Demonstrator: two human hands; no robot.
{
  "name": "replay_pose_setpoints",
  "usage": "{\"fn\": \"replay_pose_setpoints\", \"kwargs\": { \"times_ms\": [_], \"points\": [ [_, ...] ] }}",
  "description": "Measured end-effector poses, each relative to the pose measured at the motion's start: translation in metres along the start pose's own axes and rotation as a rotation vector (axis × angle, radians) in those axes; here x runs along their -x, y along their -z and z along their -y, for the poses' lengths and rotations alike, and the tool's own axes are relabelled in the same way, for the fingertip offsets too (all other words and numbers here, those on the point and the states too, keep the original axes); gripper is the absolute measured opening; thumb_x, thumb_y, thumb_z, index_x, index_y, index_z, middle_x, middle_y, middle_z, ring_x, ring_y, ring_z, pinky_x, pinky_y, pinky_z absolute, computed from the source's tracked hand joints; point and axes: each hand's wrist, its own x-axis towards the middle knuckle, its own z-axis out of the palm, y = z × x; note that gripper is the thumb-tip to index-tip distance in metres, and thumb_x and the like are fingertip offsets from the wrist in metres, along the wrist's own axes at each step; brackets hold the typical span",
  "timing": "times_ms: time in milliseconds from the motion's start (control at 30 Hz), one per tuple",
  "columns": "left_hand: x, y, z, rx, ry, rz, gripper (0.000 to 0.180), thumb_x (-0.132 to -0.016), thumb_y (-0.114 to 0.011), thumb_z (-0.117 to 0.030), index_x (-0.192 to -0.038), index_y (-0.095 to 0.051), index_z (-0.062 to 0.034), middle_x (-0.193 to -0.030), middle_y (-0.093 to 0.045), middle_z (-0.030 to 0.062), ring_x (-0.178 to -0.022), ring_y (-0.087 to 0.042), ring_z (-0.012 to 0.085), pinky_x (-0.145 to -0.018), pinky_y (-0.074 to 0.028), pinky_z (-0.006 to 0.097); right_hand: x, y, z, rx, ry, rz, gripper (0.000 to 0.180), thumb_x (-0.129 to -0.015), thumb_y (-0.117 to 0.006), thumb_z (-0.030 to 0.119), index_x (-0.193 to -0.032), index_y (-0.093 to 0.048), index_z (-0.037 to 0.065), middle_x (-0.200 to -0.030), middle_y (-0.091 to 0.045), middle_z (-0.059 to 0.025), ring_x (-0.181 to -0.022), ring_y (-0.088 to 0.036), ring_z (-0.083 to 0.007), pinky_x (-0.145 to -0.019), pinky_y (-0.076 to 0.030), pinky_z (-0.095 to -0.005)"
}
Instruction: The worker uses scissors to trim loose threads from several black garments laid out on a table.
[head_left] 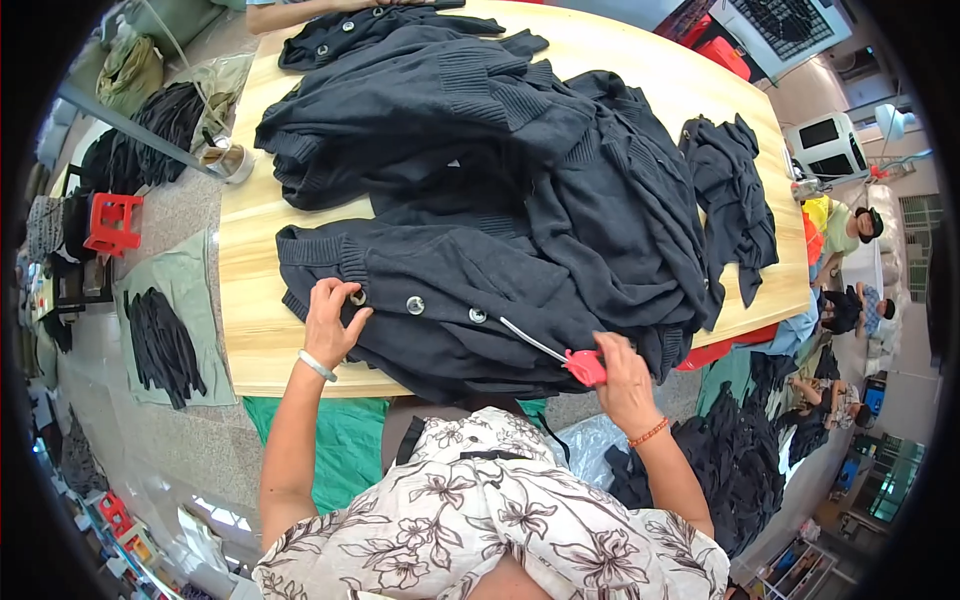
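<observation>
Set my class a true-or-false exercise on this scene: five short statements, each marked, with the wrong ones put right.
1. The left hand touches a dark garment beside a button. True.
2. The right hand holds a blue bottle. False: it holds a pink item with a thin pale strip extending from it.
3. A pale bangle is on the left wrist. True.
4. The right wrist is bare. False: an orange-red bracelet circles it.
5. The tabletop is pale with a wood-like grain. True.
</observation>
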Motion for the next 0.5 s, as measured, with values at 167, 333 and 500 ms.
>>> {"fn": "replay_pose_setpoints", "kwargs": {
  "times_ms": [167,333,500],
  "points": [
    [-0.007,-0.010,0.006,0.042,0.096,0.027,0.031,-0.071,-0.075,-0.003,-0.096,-0.056,-0.0038,-0.094,-0.050,0.0118,-0.075,-0.054,0.0267,-0.067,-0.048,0.036,-0.028,-0.010,0.045,-0.084,0.180,0.196,0.043,-0.072,-0.069,0.004,-0.114,-0.059,0.008,-0.096,-0.063,-0.0080,-0.091,-0.058,-0.0297,-0.077,-0.047,-0.0408],
    [-0.008,-0.016,0.018,0.075,0.071,0.034,0.030,-0.068,-0.071,-0.001,-0.092,-0.053,-0.0034,-0.088,-0.048,0.0105,-0.069,-0.053,0.0229,-0.063,-0.047,0.033,-0.049,-0.040,0.076,-0.125,0.172,0.380,0.027,-0.079,-0.070,0.015,-0.102,-0.058,0.007,-0.086,-0.066,-0.0132,-0.086,-0.064,-0.0322,-0.073,-0.051,-0.0435],
    [-0.004,-0.017,0.034,0.309,0.214,0.088,0.023,-0.067,-0.069,-0.001,-0.085,-0.055,-0.0032,-0.085,-0.051,0.0091,-0.061,-0.051,0.0181,-0.055,-0.045,0.029,-0.078,-0.055,0.117,-0.207,0.240,0.405,0.022,-0.088,-0.064,0.021,-0.100,-0.054,0.004,-0.068,-0.063,-0.0196,-0.070,-0.065,-0.0385,-0.068,-0.051,-0.0490]
  ]
}}
